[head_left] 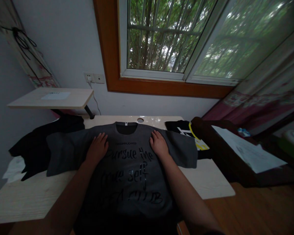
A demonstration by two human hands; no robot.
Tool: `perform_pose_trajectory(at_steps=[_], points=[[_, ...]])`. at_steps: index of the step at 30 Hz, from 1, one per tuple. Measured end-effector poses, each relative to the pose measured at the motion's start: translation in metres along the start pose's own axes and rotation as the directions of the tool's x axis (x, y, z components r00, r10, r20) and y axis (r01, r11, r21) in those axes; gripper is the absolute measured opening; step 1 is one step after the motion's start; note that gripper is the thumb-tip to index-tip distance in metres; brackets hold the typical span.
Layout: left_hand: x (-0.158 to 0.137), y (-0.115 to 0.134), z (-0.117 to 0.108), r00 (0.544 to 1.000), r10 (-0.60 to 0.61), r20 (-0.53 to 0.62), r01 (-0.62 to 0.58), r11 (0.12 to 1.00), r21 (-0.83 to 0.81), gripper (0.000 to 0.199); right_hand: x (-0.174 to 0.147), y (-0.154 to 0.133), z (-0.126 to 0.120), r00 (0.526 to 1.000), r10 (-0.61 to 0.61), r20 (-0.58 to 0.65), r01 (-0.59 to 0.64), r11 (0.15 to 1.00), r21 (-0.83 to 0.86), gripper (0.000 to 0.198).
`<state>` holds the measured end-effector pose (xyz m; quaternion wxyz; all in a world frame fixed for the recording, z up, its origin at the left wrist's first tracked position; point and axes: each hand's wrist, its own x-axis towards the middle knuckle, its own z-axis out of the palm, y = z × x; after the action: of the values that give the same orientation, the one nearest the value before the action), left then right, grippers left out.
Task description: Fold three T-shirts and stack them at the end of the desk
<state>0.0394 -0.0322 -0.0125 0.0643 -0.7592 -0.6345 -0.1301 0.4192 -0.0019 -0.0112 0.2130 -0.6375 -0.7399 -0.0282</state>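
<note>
A dark grey T-shirt [129, 163] with black lettering lies spread front side up over the table, its collar toward the window and its sleeves stretched out to both sides. Its lower part comes down toward me past the near edge. My left hand [98, 148] rests flat on the shirt near the left shoulder, fingers stretched out. On the opposite side of the collar, my right hand [159, 143] lies flat near the right shoulder, fingers extended. Neither hand grips the cloth.
Black clothing [63, 137] and a white cloth [14, 168] lie left on the wooden table [205, 182]. A black garment with yellow and white print [186, 130] is at right. A raised shelf [75, 99] stands back left. Papers [247, 150] lie on a dark brown surface at right.
</note>
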Motion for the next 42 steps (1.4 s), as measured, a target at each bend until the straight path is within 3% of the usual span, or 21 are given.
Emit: perform_pose_trajectory(at_steps=[42], points=[[-0.0018, 0.0035, -0.0008, 1.0, 0.01, 0.009, -0.011, 1.0, 0.013, 0.052, -0.0006, -0.0004, 0.0005, 1.0, 0.0, 0.005, 0.0, 1.0, -0.002, 0.048]])
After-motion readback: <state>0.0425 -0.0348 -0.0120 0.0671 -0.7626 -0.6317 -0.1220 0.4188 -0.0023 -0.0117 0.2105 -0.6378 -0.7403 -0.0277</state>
